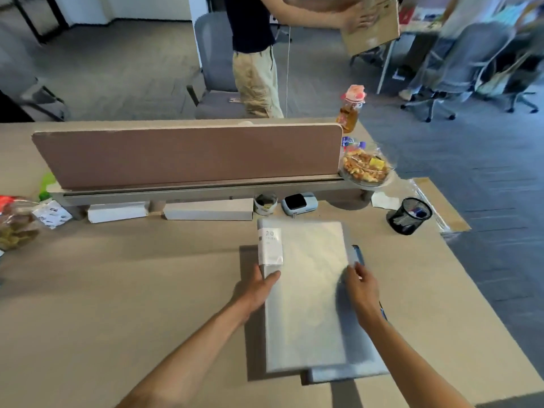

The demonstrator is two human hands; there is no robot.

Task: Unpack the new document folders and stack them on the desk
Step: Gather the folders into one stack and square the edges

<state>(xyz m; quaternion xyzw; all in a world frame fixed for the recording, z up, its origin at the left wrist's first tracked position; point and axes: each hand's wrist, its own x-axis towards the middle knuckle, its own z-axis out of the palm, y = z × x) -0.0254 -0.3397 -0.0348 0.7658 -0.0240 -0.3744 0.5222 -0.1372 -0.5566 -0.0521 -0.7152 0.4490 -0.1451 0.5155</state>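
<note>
A pale translucent document folder with a white label strip at its upper left lies over a stack of more folders on the beige desk. The top folder sits askew, shifted left of the stack below. My left hand grips its left edge just under the label, thumb on top. My right hand holds its right edge with the fingers curled over it. A thin blue edge shows at the stack's right side.
A brown divider panel runs across the desk's back. Below it lie two white boxes, a small blue device and a black mesh pen cup. A snack tray and bottle stand right. A person behind carries a cardboard box.
</note>
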